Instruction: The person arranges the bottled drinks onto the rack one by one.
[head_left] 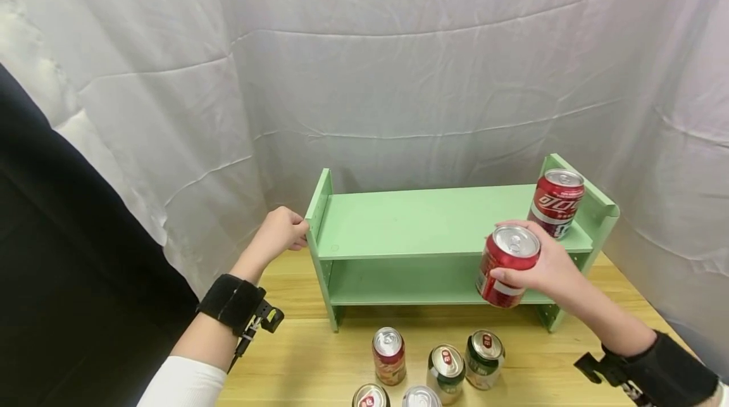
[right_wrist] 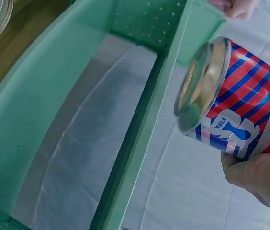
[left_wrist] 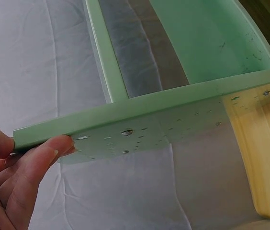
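My right hand (head_left: 549,264) grips a red soda can (head_left: 507,268), held upright in front of the upper tier of a green two-tier shelf (head_left: 398,220). In the right wrist view, blue stripes and a FIFA mark show on this can (right_wrist: 250,96), and the thumb (right_wrist: 259,177) lies against its side. My left hand (head_left: 279,231) holds the upper edge of the shelf's left side panel (left_wrist: 101,117), its fingers (left_wrist: 34,163) bent at the corner. Another red can (head_left: 558,201) stands at the right end of the upper tier, partly behind my right hand.
On the wooden table (head_left: 296,356) before the shelf stand several cans: a red-and-gold one (head_left: 389,359), dark green ones (head_left: 446,369) and others cut off by the lower frame edge. A pale cloth (head_left: 398,90) hangs behind; black fabric (head_left: 68,280) is at left.
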A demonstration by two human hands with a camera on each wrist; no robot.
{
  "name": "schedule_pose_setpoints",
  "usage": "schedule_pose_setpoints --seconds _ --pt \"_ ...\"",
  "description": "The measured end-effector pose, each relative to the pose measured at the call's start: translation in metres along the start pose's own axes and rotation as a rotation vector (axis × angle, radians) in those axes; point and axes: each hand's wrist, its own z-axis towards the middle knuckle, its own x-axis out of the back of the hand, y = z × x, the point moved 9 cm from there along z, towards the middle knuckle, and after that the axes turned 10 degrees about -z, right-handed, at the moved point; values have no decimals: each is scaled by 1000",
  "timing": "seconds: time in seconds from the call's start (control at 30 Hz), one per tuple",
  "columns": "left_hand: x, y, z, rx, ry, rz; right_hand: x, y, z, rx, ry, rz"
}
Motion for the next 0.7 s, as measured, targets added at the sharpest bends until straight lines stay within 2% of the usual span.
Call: schedule_pose_setpoints --seconds 0.3,0.5,0.7 --pt "0 1 1 -23 4 9 18 13 33 -64 26 26" --pt "1 -3 0 -5 5 5 11 19 55 -76 -19 -7" --pt "1 -6 0 -2 11 -4 5 27 73 -99 -23 -11"
